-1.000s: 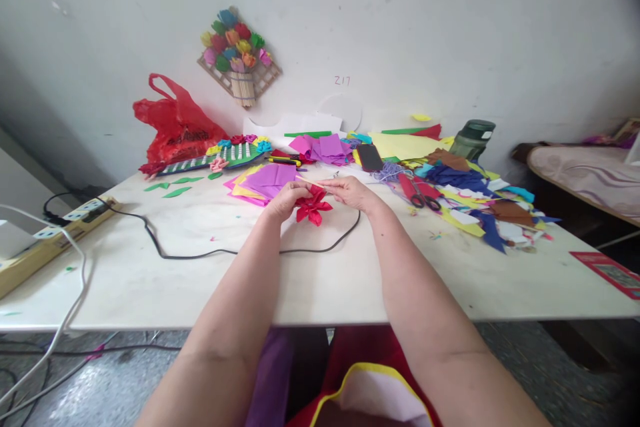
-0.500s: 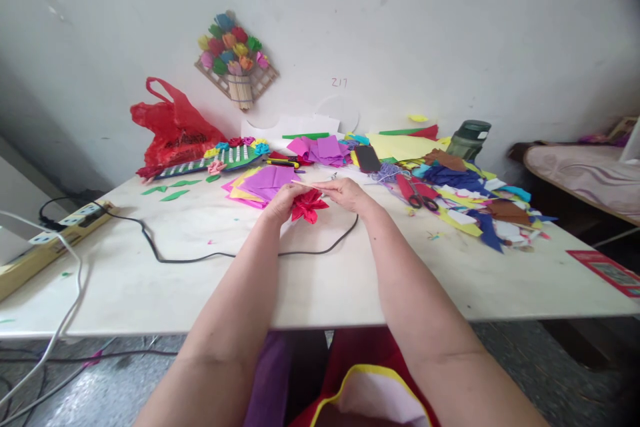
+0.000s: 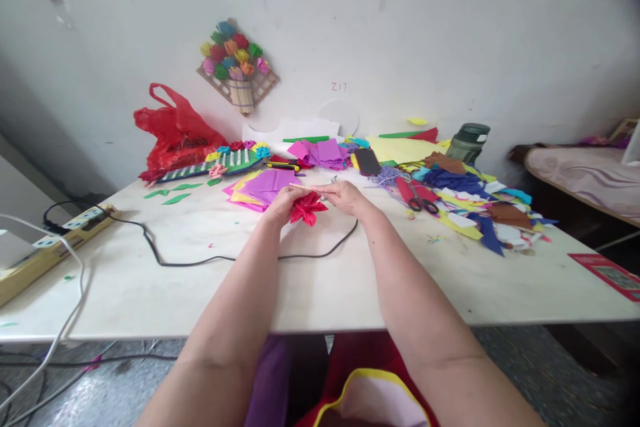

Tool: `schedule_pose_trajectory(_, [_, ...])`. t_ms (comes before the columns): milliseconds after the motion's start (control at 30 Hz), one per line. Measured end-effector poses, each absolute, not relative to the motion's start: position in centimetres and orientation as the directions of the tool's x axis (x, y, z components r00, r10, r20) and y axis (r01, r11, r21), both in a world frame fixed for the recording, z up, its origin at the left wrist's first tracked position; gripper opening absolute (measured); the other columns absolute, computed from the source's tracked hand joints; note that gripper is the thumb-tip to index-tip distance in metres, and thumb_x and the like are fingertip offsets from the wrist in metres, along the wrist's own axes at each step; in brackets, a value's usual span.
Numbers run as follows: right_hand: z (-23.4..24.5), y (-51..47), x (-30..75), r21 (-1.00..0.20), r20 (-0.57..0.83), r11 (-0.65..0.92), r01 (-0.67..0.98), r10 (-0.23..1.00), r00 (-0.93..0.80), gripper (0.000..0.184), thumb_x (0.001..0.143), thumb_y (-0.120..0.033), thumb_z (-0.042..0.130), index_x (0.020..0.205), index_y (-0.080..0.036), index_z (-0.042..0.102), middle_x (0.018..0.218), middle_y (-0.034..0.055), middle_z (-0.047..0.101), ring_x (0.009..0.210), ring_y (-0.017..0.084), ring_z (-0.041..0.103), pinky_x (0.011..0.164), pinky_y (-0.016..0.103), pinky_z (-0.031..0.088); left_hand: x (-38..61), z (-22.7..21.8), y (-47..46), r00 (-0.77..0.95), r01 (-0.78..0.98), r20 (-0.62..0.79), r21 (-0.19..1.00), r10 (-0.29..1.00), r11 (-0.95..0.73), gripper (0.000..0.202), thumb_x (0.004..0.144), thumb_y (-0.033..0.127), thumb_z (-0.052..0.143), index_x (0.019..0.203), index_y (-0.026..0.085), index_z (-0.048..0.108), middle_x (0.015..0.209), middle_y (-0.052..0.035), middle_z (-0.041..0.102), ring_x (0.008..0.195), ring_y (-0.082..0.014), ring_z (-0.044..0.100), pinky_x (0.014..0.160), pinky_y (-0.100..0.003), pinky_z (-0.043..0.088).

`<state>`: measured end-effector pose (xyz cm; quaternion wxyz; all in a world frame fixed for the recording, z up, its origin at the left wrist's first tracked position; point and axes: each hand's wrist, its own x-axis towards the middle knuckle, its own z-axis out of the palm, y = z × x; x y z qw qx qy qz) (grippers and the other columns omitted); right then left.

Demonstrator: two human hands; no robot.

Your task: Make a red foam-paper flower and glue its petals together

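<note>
Red flower point(image 3: 309, 208): is being held between two hands over the middle of the table point(image 3: 330, 297), its petals spreading toward the near edge.
Pale thin stick point(image 3: 303, 186): is running above the flower from the left thumb to the right fingertips; whether it is joining the flower, I cannot tell.
Left hand point(image 3: 285, 205): is gripping the flower at its left side, thumb and fingers curled together.
Right hand point(image 3: 347, 197): is pinching the stick's right part, fingers stretched forward with hardly any gap.
Black cord point(image 3: 193, 263): is winding from the left edge, passing under the left forearm and ending near the right wrist.
Folded paper stack point(image 3: 265, 185): is lying just beyond the left hand, purple on top.
Phone point(image 3: 367, 161): is resting toward the far edge, beyond the right hand.
Scissors point(image 3: 423, 204): are lying right of the phone, nearer the near edge.
Coloured scraps point(image 3: 477, 190): are heaping up toward the far right corner.
Green bottle point(image 3: 469, 141): is standing behind them at the far edge.
Green leaf shapes point(image 3: 177, 199): are lying toward the left edge.
Red bag point(image 3: 177, 130): is slumping at the far left corner.
Power strip point(image 3: 27, 271): is lying along the left edge.
Red card point(image 3: 607, 275): is lying by the near right corner.
</note>
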<state>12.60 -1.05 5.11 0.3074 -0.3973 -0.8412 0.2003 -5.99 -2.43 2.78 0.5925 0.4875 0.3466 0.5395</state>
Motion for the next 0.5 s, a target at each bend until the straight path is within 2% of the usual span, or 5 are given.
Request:
schedule_pose_trajectory(267, [5.21, -1.16, 12.61, -0.537, 0.359, 0.596, 0.597, 0.802, -0.478, 0.037, 0.086, -0.017, 0.059, 0.115, -0.036, 0.072, 0.098, -0.0013, 0.078, 0.090, 0.020, 0.069, 0.081, 0.030, 0.052, -5.99, 2.83, -2.43, 0.173, -0.307, 0.114, 0.950, 0.978, -0.056, 0.022, 0.054, 0.028, 0.080, 0.062, 0.010, 0.069, 0.059, -0.0054, 0.066, 0.057, -0.0163, 0.062, 0.063, -0.031, 0.052])
schedule_pose_trajectory(500, [5.37, -1.67, 12.50, -0.547, 0.369, 0.609, 0.574, 0.791, -0.488, 0.036, 0.087, -0.018, 0.057, 0.113, -0.036, 0.072, 0.106, 0.0003, 0.076, 0.091, 0.020, 0.070, 0.084, 0.031, 0.052, -6.03, 2.54, -2.21, 0.152, -0.290, 0.149, 0.952, 0.977, -0.100, 0.025, 0.055, 0.030, 0.081, 0.063, 0.010, 0.068, 0.055, -0.0032, 0.063, 0.052, -0.0130, 0.057, 0.057, -0.028, 0.049])
